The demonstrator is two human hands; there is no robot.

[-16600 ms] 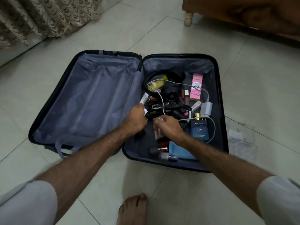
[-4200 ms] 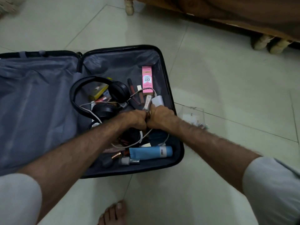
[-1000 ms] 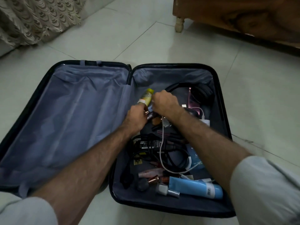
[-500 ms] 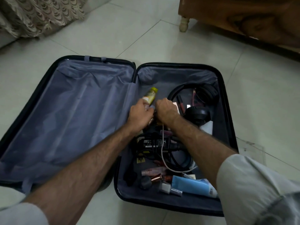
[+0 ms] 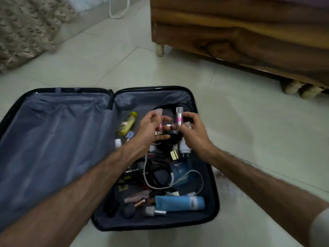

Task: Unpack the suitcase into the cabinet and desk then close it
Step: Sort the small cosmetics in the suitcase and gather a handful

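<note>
- Head view: the suitcase (image 5: 58,139) lies open on the floor, its long axis running away from the person; the right half is full of loose things.
- The left hand (image 5: 151,129) pinches a small clear tube (image 5: 159,120) upright; the right hand (image 5: 191,132) pinches a pink-banded tube (image 5: 179,117), cap up, both above the far right corner.
- Risk, as I judge it: these light fingertip pinches could slip, dropping a tube among the white cable (image 5: 147,173) and headphones (image 5: 170,139).
</note>
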